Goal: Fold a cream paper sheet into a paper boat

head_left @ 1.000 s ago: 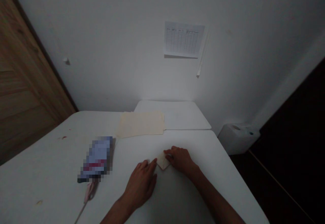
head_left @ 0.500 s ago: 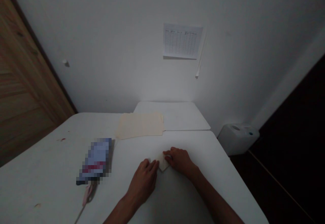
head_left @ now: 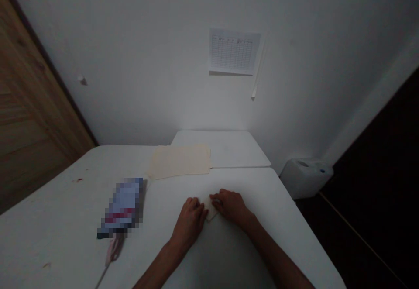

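A small cream piece of folded paper [head_left: 210,213] lies on the white table [head_left: 229,254], between my two hands. My left hand [head_left: 190,219] is at its left edge, fingers bent and closed on the paper there. From the right, my right hand [head_left: 231,205] pinches the upper part between thumb and curled fingers. The fingertips cover both sides of the paper, so its full shape is hidden. Beyond the hands, larger cream sheets [head_left: 180,161] lie flat on the table.
To the left lies a pixelated blue and white item [head_left: 122,204], with a pink looped thing [head_left: 113,250] below it. A white plastic container [head_left: 306,179] stands off the table's right edge. A printed sheet [head_left: 234,54] hangs on the wall; a wooden door [head_left: 32,88] is at left.
My left hand has shifted slightly up and right, its fingers curling more over the paper's left edge. My right hand keeps its pinch in nearly the same spot.
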